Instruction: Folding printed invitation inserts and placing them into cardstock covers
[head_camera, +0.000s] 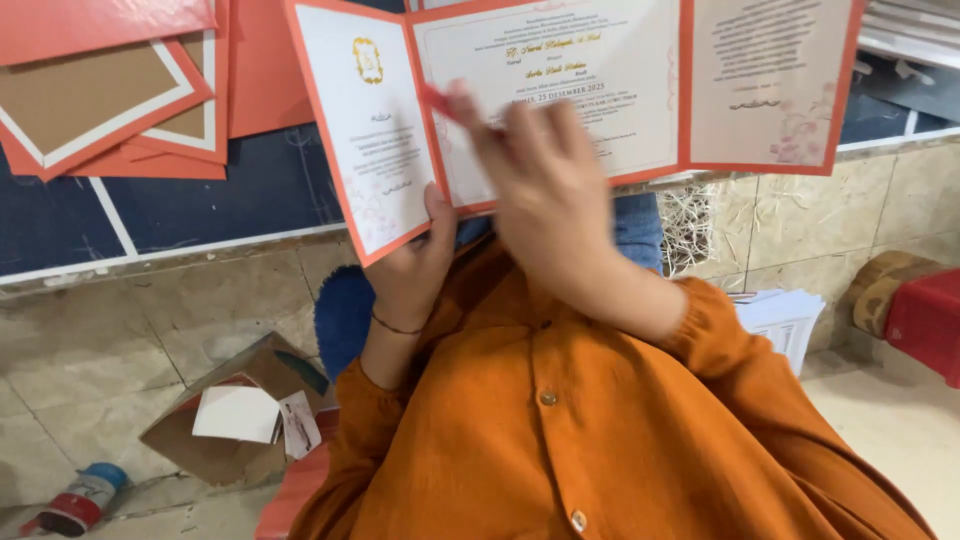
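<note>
1. Orange-bordered three-panel card (560, 90), opened flat, held up in the upper middle of the view, above the orange shirt (560, 430).
2. Stack of orange cards (110, 90) with brown panels, upper left on the dark surface.
3. Right hand (545, 180), blurred, in front of the card's middle panel; fingers bunched near a small red thing (436, 100), grip impossible to tell.
4. Left hand (412, 265), gripping the card's lower left fold, thumb on the front.
5. Brown cardboard box (235, 410), lower left on the floor.
</note>
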